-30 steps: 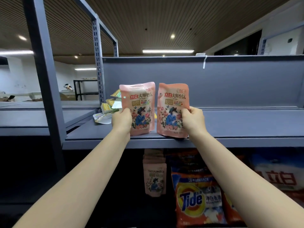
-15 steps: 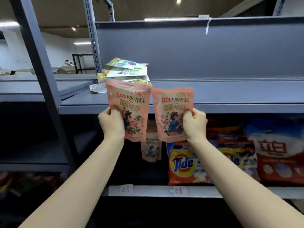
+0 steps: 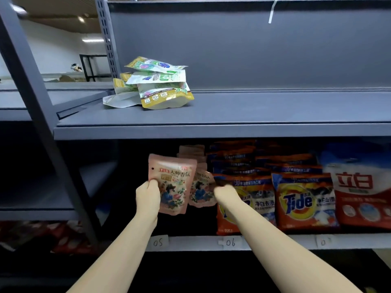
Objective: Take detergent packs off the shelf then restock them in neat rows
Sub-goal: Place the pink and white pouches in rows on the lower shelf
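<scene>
left hand [image 3: 148, 197]: thumb and curled fingers pinch the left edge of an upright pink flower-printed detergent pouch [image 3: 172, 183] | right hand [image 3: 225, 192]: blurred, reaching at a second pink pouch [image 3: 201, 192] in the lower shelf [image 3: 275, 243] row; grip cannot be told | green-and-yellow sachets [image 3: 156, 83] piled on the grey upper shelf [image 3: 254, 115]

Grey steel shelving [image 3: 211, 130] with a perforated upright [image 3: 105, 34]; behind, a white wall [image 3: 53, 51], slatted ceiling [image 3: 53, 9] with lit lamps [image 3: 81, 19].
</scene>
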The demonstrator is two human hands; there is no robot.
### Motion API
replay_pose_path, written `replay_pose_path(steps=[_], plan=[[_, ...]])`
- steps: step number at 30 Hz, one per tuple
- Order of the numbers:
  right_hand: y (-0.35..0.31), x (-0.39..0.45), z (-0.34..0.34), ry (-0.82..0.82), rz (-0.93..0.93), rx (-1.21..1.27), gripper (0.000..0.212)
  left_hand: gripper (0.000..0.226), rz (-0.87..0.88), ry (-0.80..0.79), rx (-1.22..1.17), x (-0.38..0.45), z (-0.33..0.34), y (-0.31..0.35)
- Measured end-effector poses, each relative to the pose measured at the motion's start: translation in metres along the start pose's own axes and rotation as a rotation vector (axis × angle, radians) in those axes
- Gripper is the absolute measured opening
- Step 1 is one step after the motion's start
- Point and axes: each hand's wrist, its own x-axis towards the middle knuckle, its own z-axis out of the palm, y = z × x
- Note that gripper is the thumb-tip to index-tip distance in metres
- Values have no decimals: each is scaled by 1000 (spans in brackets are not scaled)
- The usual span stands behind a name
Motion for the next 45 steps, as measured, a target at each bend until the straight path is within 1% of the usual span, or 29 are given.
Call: replay_pose_path(steps=[2, 4, 5, 7, 8, 9, 11, 14, 16, 18, 21, 24, 25, 26, 27, 29, 30, 32, 34, 36, 38, 43, 45], plan=[[4, 13, 12, -19, 38, -21, 28, 24, -66, -10, 86, 18, 0, -22], [10, 26, 25, -12, 94, 16, 38, 42, -155, -17, 150, 37, 0, -41], [14, 32, 32, 1, 114, 20, 42, 38, -184, -31, 153, 43, -1, -45], [23, 42, 44, 25, 128, 62, 42, 13, -211, -96, 105, 51, 0, -49], [28, 47, 51, 41, 146, 85, 40, 11, -223, -109, 120, 55, 1, -53], [34, 52, 57, 54, 163, 105, 36, 17, -223, -112, 171, 60, 3, -59], [45, 67, 67, 82, 179, 146, 37, 22, -230, -120, 232, 68, 9, -72], [54, 90, 76, 92, 174, 241, 31, 17, -291, -163, 200, 72, 17, -88], [34, 75, 73, 67, 139, 269, 24, 18, -303, -218, 174, 71, 20, -97], [26, 67, 71, 47, 81, 275, 18, 19, -296, -254, 128, 70, 21, -103], [20, 63, 68, 55, -1, 278, 28, 18, -307, -306, 54, 69, 23, -106], [21, 61, 70, 68, -24, 208, 23, 14, -248, -414, 93, 71, 24, -108], [24, 62, 70, 75, -20, 143, 24, 16, -236, -450, 105, 73, 26, -111], [26, 62, 69, 81, -1, 54, 32, 18, -230, -476, 111, 75, 26, -111], [28, 60, 68, 81, 48, -46, 37, 19, -228, -491, 108, 76, 26, -112], [32, 53, 67, 43, 150, -199, 36, 21, -225, -496, 95, 78, 28, -114], [36, 51, 68, 15, 172, -233, 35, 21, -221, -489, 87, 78, 29, -115], [45, 51, 73, -27, 164, -235, 35, 23, -208, -484, 77, 76, 32, -117], [53, 54, 77, -52, 142, -218, 38, 25, -195, -511, 55, 72, 37, -117], [54, 55, 77, -38, 128, -176, 45, 27, -190, -553, 28, 65, 43, -115], [54, 57, 74, -5, 92, -172, 52, 31, -171, -560, 20, 62, 50, -117], [62, 66, 76, 60, 21, -173, 55, 29, -92, -577, 48, 60, 56, -118], [63, 67, 79, 70, 13, -162, 54, 27, -97, -591, 74, 62, 54, -120]])
